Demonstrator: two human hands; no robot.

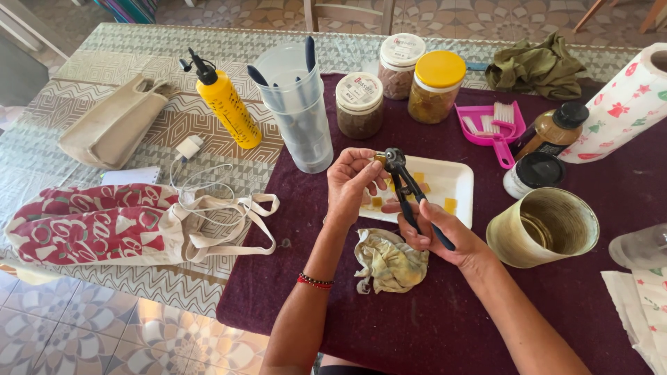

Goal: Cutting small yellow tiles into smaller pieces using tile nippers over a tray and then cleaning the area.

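My right hand (441, 236) grips the blue handles of a pair of nippers (406, 187), whose dark jaws point up and away. My left hand (353, 182) pinches a small yellow tile piece (379, 160) and holds it at the jaws. Both hands hover over a white rectangular tray (455, 182) that carries several small yellow and orange tile pieces. A stained yellowish rag (389, 260) lies crumpled on the dark purple cloth (431, 319) just below my hands.
A tan tin can (545, 226) lies on its side at right. Behind the tray stand a clear plastic jug (300, 111), three jars (359, 104), a yellow bottle (226, 104), a pink brush set (492, 125) and a paper roll (622, 104). A red patterned bag (97, 226) lies at left.
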